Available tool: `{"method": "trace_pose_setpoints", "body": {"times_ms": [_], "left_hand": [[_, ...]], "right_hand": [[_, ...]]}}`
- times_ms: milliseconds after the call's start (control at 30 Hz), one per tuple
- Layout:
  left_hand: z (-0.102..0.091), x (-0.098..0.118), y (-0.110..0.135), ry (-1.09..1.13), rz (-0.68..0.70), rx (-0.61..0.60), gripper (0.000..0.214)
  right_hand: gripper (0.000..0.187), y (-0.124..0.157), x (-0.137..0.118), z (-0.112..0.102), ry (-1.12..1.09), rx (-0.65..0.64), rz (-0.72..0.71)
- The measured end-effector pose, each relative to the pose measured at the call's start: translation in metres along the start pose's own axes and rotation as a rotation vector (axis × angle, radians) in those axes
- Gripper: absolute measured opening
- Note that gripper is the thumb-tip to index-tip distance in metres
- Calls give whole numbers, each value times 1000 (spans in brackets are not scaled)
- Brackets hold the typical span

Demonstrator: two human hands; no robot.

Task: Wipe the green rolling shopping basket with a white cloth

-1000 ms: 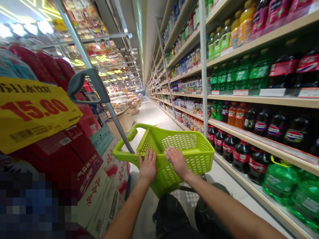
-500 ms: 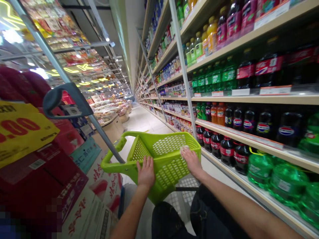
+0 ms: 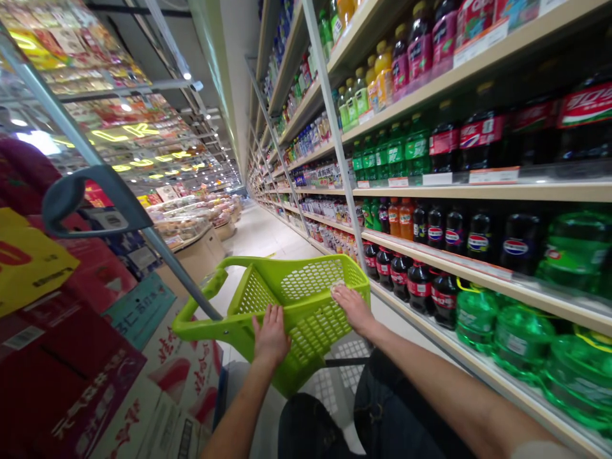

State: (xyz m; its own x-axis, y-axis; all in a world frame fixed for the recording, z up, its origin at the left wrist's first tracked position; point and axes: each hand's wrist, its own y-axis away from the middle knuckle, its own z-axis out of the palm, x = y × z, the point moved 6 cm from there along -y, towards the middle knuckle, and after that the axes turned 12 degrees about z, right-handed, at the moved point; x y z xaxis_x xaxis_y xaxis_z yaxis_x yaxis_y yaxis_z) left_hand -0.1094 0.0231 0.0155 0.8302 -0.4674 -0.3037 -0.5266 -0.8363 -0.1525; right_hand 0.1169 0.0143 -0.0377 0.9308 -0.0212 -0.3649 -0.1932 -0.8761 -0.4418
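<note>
A long supermarket aisle runs away from us, with drink shelves [image 3: 478, 191] on the right and stacked cartons [image 3: 186, 370] on the left. Between them, low in the middle, sits a bright green plastic basket [image 3: 310, 284] with mesh walls and a looped green handle at its left end. A grey pole with a grip [image 3: 90, 197] rises from this end toward the upper left.

The left hand [image 3: 270, 335] presses on the near wall, fingers close together with their tips at the near rim. We cannot tell if they hook over it. The right hand [image 3: 351, 307] lies on the right corner of the rim, fingers nearly straight and holding nothing firmly. Something pale under them is hard to make out.

The bottom of the basket is hidden. Its mouth tilts up toward us, and its long axis seems to lie across the aisle, from cartons to shelves.
</note>
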Motion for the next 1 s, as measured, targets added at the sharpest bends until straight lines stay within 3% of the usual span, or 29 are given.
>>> {"method": "trace_pose_setpoints", "body": {"times_ms": [67,200,267,400,467,600,667,733,867,933,1000], "left_hand": [[0,1,1,-3,11,13,67],[0,4,3,7,14,28,68],[0,6,2,16,3,32,68],[-3,8,3,25,5,35,68],[-3,9,5,26,17,32,67],[-1,8,7,32,27,47,68],[0,8,7,42,22,58,68],[1,8,7,44,15,65,68],[1,7,9,43,23,53,69],[1,5,11,56,29,46,68],[2,3,12,60,33,53,67]], "right_hand": [[50,-1,10,-4,-35,36,23],[42,-6,54,-24,-20,136,233],[43,-8,45,-22,-16,125,191],[47,-8,-12,-4,-39,29,-58],[50,-9,-16,-3,-40,4,-71],[45,-13,33,-24,-3,74,208],[45,-11,39,-28,4,91,229],[46,-7,17,-20,-18,71,148],[52,5,-58,9,-84,-17,-171],[53,5,-63,13,-69,-34,-225],[53,-2,-35,9,-34,-1,-131]]}}
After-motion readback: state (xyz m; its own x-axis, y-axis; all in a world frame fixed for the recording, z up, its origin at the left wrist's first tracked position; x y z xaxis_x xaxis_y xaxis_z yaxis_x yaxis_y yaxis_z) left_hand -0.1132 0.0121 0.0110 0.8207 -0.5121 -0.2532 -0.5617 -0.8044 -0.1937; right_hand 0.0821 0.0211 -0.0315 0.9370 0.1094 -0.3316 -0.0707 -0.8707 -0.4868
